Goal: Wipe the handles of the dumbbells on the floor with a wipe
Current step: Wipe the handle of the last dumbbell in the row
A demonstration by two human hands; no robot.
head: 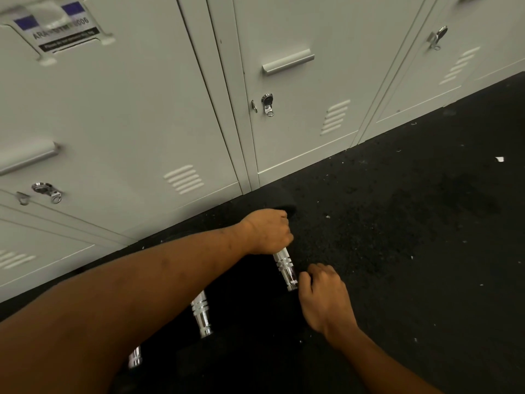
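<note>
Lockers (127, 109) hem the black floor (412, 223) at upper left, open room right; lower centre, the left grip (267, 231) clasps a ribbed chrome dumbbell handle (285, 268), the right grip (324, 297) curled at its end, contents unclear.

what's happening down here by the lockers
A person is reaching down to the black floor beside grey lockers. The left hand is wrapped round the far end of a chrome dumbbell handle, and the right hand is curled against its near end. No wipe shows from this view. A second handle and a third handle lie nearer the person, untouched.
</note>
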